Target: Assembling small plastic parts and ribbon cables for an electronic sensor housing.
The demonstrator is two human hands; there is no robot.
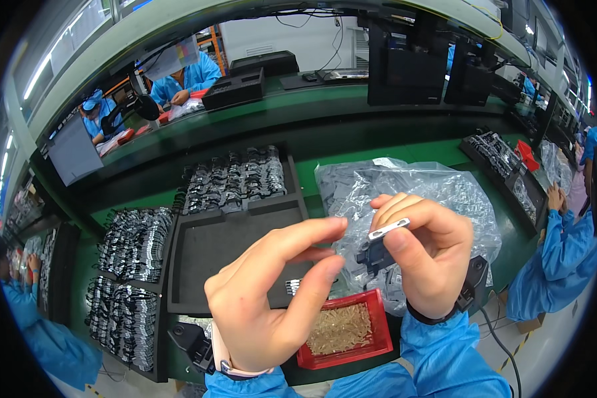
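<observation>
My right hand (431, 245) pinches a small flat silver metal piece (389, 229) between thumb and forefinger. A dark grey plastic part (376, 257) hangs just below it, seemingly in the same hand; whether the two are joined I cannot tell. To the left, my left hand (265, 292) has its thumb and fingers apart, with nothing visible between them. Under the hands stands a red bin (386, 338) of small brass-coloured pieces (338, 328). Behind the right hand lies a clear plastic bag (438, 186) with grey parts inside.
A black tray (212, 249) stands left of centre on the green bench. Rows of black-and-silver parts (235, 179) fill trays behind and left of it. Another parts tray (501, 166) is at right. Co-workers in blue sit across the bench and at both sides. A cable (504, 345) hangs at right.
</observation>
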